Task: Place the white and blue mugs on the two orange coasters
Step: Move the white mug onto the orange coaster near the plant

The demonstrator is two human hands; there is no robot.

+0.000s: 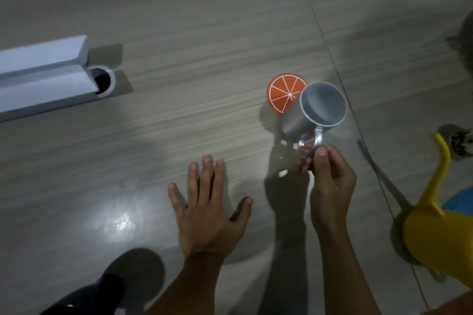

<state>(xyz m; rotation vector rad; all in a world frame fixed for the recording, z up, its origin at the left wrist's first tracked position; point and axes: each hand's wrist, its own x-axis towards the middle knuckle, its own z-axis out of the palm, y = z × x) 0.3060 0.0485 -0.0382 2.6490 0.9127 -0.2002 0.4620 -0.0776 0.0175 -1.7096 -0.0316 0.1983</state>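
White mug [316, 110]: no writing visible; my right hand [330, 181] pinches its handle, overlapping orange coaster [282, 92]. Left hand [207, 207] spread flat. Yellow watering can [440, 215] at desk's right edge.

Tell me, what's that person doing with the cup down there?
The person's right hand holds a white mug by its handle, tilted, right beside an orange coaster that looks like an orange slice. The mug overlaps the coaster's edge from this view but isn't sitting on it yet. The left hand is spread open, holding nothing. A yellow watering can stands at the right.
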